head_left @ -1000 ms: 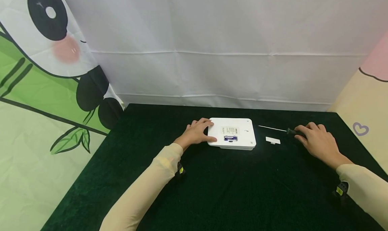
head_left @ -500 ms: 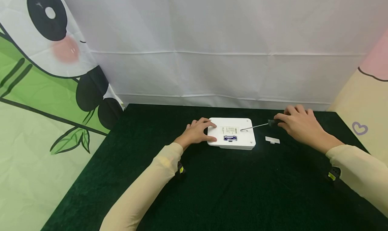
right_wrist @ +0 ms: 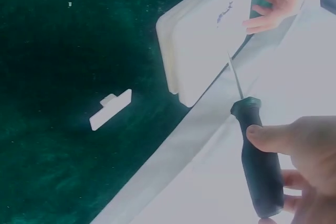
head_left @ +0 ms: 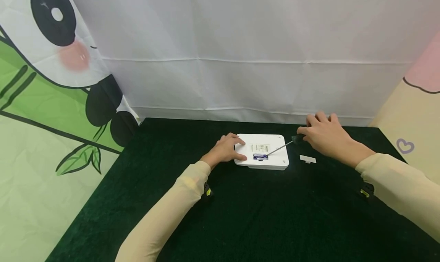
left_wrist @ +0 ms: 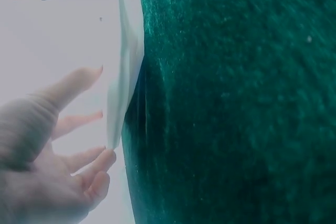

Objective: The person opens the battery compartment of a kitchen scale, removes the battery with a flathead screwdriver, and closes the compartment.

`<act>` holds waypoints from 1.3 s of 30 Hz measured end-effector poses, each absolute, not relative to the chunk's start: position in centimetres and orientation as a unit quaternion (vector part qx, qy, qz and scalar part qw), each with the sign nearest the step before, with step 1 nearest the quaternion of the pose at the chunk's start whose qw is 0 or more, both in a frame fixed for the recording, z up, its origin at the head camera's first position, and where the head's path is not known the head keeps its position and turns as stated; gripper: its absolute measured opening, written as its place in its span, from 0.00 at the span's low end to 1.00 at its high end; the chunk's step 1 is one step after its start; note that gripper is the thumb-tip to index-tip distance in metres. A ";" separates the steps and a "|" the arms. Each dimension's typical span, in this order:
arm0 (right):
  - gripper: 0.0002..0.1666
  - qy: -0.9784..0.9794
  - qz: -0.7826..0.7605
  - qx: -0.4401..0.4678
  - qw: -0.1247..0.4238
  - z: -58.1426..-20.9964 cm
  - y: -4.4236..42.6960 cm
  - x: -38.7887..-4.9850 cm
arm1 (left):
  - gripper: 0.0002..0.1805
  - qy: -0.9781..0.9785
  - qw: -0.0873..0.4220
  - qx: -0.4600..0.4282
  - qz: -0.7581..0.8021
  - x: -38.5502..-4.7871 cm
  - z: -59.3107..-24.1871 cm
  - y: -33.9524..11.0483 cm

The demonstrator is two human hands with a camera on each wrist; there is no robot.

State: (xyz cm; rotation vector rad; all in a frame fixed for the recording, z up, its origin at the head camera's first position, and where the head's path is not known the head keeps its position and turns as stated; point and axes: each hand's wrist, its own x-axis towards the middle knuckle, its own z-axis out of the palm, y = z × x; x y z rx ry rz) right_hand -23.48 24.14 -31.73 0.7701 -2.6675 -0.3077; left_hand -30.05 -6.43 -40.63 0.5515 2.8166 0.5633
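Note:
A flat white device [head_left: 275, 141] with a printed label lies on the dark green cloth [head_left: 268, 212]. Its face has an uncovered compartment containing a blue battery [head_left: 260, 157]. My left hand [head_left: 223, 150] rests over the device's left side, thumb and index finger on the upper face. In my right hand [head_left: 323, 134] I grip a screwdriver by its black handle [right_wrist: 258, 163], with the thin shaft slanting down to the left. Seen from the head, the tip meets the battery's right end; whether it touches cannot be told. A white battery cover [head_left: 307, 159] with a small tab lies right of the device.
Behind the table hangs a white cloth backdrop [head_left: 220, 86]. A cartoon-printed sheet [head_left: 79, 113] covers the left side, and another printed sheet [head_left: 421, 113] hangs at the right.
My right hand has moved left with the screwdriver, bringing its tip from beside the device to over the battery. The left hand and device stay nearly in place.

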 end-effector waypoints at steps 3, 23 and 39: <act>0.14 -0.941 -0.118 0.272 0.166 -31.4 23.7 -23.5 | 0.32 0.953 0.113 0.182 0.216 -30.0 -40.9 -6.2; 0.15 -0.934 -0.098 0.309 0.148 -32.0 24.6 -25.4 | 0.32 0.955 0.111 0.153 0.228 -29.7 -40.6 -5.1; 0.17 -0.967 0.089 0.238 0.035 -37.6 29.1 -25.2 | 0.32 0.960 0.112 0.147 0.212 -29.4 -40.4 -5.1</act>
